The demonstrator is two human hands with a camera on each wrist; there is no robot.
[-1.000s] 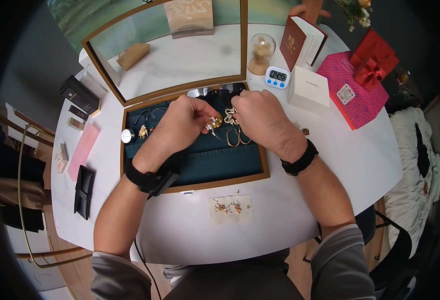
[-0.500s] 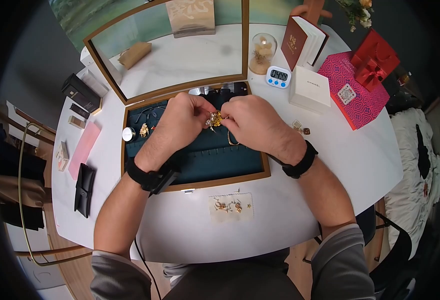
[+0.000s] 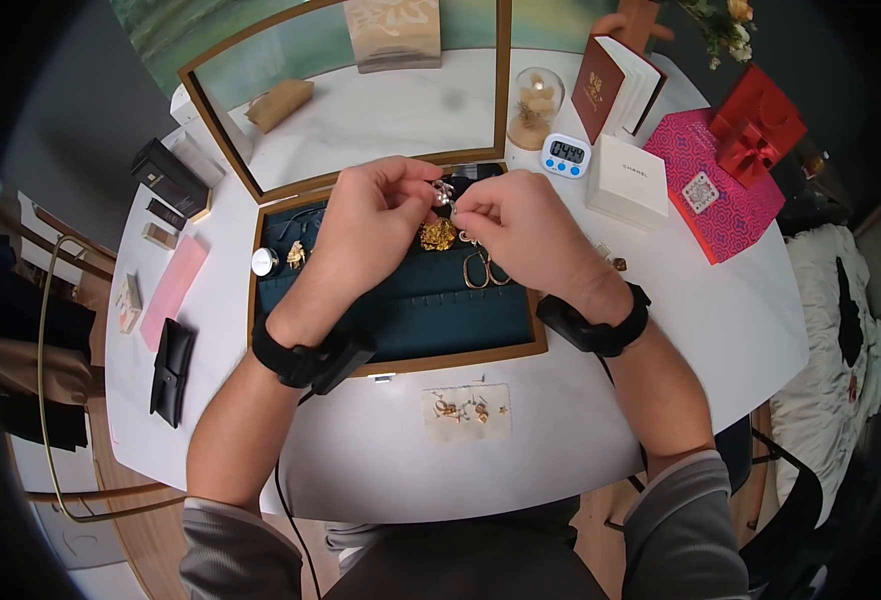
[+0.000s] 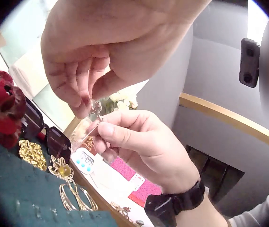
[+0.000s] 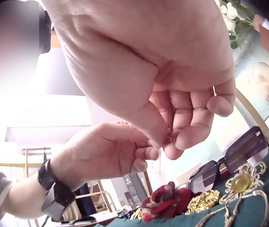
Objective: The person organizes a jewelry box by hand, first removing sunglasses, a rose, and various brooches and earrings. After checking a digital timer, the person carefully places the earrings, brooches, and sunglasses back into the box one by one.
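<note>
Over the green-lined jewelry box [image 3: 400, 325], both hands hold a small silver piece of jewelry [image 3: 444, 192] with shiny stones. My left hand [image 3: 375, 220] pinches its upper part, thumb against fingers, as the left wrist view shows. Thumb and forefinger of my right hand [image 3: 535, 230] pinch at its lower end; the fingers partly hide it. Below lie a gold crumpled-looking ornament [image 4: 32, 154], a gold flower brooch [image 4: 61, 169] with a yellow stone and a gold looped piece [image 4: 77, 197]. A dark red flower ornament [image 5: 166, 201] and sunglasses [image 5: 229, 163] sit beside them.
The box's glass lid [image 3: 360, 110] stands raised behind. To the right are a timer [image 3: 565, 155], a white box [image 3: 628, 180] and a pink patterned bag [image 3: 705, 195]. A card with earrings [image 3: 467, 411] lies in front; a black case [image 3: 171, 372] lies left.
The right hand came from above the flower brooch to meet the left at the silver piece. Both hands then lifted it up and away from the gold ornament, which shows in the box.
</note>
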